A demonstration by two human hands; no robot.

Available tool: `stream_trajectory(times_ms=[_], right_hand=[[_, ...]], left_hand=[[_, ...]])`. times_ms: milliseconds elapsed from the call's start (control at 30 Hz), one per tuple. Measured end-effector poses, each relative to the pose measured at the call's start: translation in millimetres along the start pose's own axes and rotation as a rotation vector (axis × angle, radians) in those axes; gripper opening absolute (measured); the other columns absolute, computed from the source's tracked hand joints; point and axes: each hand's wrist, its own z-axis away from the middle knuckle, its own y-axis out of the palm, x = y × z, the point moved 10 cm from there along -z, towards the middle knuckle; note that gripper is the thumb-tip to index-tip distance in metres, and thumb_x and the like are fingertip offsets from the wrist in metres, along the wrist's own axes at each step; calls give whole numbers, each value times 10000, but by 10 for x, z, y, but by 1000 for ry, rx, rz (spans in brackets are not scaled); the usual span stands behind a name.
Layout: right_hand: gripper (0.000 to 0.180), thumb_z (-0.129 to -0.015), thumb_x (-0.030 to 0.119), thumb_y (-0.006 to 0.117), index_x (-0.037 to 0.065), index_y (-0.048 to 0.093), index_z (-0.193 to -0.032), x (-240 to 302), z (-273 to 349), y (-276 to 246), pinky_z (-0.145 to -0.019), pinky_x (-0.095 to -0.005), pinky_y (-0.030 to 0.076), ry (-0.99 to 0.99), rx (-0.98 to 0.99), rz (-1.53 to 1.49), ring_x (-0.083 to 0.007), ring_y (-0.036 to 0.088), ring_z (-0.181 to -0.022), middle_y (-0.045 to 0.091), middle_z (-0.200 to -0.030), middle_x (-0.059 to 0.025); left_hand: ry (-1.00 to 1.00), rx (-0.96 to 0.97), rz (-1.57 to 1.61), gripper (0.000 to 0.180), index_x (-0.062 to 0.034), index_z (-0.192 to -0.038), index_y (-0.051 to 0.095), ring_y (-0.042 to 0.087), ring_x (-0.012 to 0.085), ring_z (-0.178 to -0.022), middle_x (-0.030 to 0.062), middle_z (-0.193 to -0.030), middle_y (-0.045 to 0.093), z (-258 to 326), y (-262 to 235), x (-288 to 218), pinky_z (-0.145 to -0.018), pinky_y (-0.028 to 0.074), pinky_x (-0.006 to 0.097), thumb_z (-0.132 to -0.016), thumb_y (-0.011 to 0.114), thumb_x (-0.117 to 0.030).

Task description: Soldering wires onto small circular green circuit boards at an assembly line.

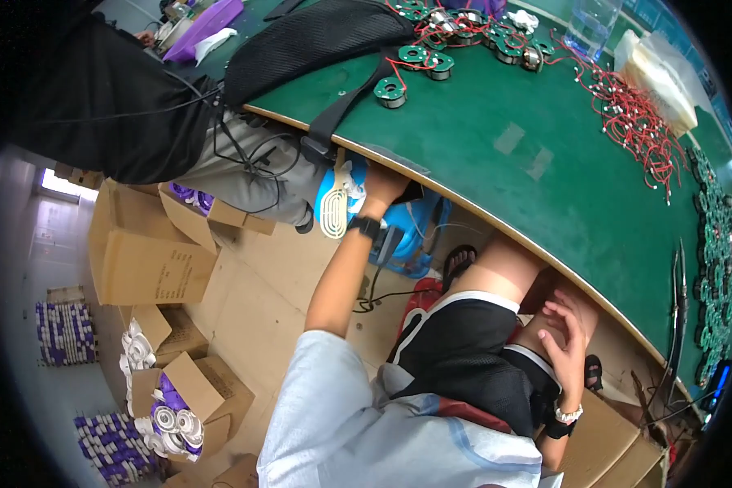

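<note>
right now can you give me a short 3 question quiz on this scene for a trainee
1. True or false: the right hand rests on the person's knee under the edge of the green table.
2. Where does the left hand reach? A) onto the tabletop B) below the table edge, next to a blue and white object C) into a cardboard box
3. What colour are the loose wires on the table?

Key: 1 true; 2 B; 3 red
</note>
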Motion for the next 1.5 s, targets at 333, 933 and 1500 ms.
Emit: stream_trajectory(times_ms=[333,933,1500], right_hand=[[398,-632,2,588,2,524,-1024,193,87,-174,-831,-301,404,-44,-34,12,-221,486,-1013,465,-1162,-148],[352,-618,4,590,-11,534,-965,404,375,-228,-815,-311,404,-44,-103,31,-250,486,-1020,470,-1151,-148],[361,-627,7,626,-10,528,-975,438,374,-230,-832,-303,405,-52,-51,58,-236,514,-983,469,-1151,-127]], left_hand=[[-154,125,5,428,9,-910,566,509,320,-850,172,-889,520,1067,-960,-203,-724,445,373,-553,729,-161],[-66,-145,175,463,-13,-999,527,479,301,-906,140,-969,511,1252,-958,-271,-783,373,381,-595,712,-146],[21,-127,-185,276,-87,-1000,574,450,235,-859,74,-905,498,1374,-763,-427,-705,331,363,-726,587,-121]])
